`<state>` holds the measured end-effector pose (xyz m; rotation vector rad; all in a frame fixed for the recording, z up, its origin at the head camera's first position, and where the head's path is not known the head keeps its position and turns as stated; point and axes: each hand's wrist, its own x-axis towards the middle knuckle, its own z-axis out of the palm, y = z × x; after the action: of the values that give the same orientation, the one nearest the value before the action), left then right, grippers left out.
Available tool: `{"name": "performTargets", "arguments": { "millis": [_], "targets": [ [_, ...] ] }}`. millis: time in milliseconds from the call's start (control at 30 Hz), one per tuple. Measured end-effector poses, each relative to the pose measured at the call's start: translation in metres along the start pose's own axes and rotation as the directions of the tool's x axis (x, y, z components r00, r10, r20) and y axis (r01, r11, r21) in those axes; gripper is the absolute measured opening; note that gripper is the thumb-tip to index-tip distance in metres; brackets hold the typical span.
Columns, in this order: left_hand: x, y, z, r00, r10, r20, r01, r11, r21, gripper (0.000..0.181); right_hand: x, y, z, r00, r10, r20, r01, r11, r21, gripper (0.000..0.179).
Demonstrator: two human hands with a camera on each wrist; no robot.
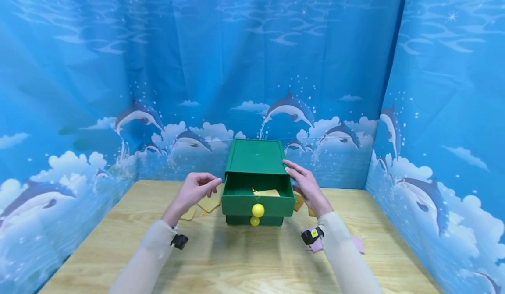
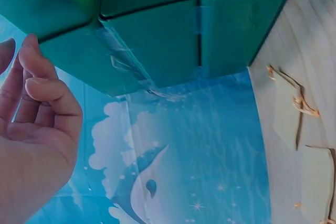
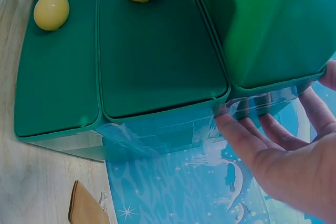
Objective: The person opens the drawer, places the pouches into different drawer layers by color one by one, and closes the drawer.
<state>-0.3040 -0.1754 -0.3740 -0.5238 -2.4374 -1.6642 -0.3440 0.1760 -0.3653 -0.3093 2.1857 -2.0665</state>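
A green drawer box [image 1: 256, 156] with yellow knobs [image 1: 258, 210] stands in front of me. Its uppermost space is open, and a pale wooden tag [image 1: 270, 193] with an orange cord shows inside. My left hand [image 1: 198, 189] is at the box's upper left edge, fingers loosely bent and nothing visible in them; one fingertip [image 2: 31, 40] appears at the edge, though contact is unclear. On the opposite side, my right hand [image 1: 309, 189] rests its fingers against the box's side, with the thumb [image 3: 329, 74] by the front rim. Clear tape [image 3: 273, 98] runs along that side.
Wooden tags with cords [image 1: 209, 203] lie on the table left of the box. Brown pieces [image 1: 298, 202] lie to its right. Some pink material [image 1: 358, 244] is partly hidden under my right forearm. A blue dolphin-print curtain [image 1: 252, 66] surrounds the wooden table [image 1: 244, 267].
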Motion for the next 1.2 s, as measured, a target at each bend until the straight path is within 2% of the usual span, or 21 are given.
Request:
{"name": "performTargets", "arguments": {
  "millis": [267, 433, 767, 1000, 1200],
  "targets": [
    [-0.003, -0.016, -0.012, 0.998, -0.04, 0.042, 0.04, 0.999, -0.008, 0.03, -0.006, -0.009, 0.002, 1.0, 0.022, 0.018, -0.022, 1.0, 0.012, 0.048],
    [-0.003, -0.031, -0.021, 0.993, -0.101, 0.059, 0.099, 0.994, 0.036, 0.031, -0.012, -0.016, 0.005, 1.0, 0.016, 0.025, -0.016, 1.0, 0.01, 0.048],
    [-0.006, -0.055, -0.042, 0.981, -0.164, 0.1, 0.153, 0.982, 0.115, 0.028, 0.002, -0.002, 0.001, 1.0, -0.005, 0.007, 0.005, 1.0, 0.001, 0.049],
    [-0.009, -0.07, -0.051, 0.974, -0.176, 0.142, 0.157, 0.978, 0.134, 0.029, -0.011, -0.017, 0.005, 1.0, 0.016, 0.02, -0.016, 1.0, 0.016, 0.048],
    [-0.014, -0.085, -0.056, 0.963, -0.226, 0.147, 0.211, 0.971, 0.114, 0.031, -0.019, -0.023, 0.008, 1.0, 0.017, 0.026, -0.017, 1.0, 0.0, 0.048]
  ]
}}
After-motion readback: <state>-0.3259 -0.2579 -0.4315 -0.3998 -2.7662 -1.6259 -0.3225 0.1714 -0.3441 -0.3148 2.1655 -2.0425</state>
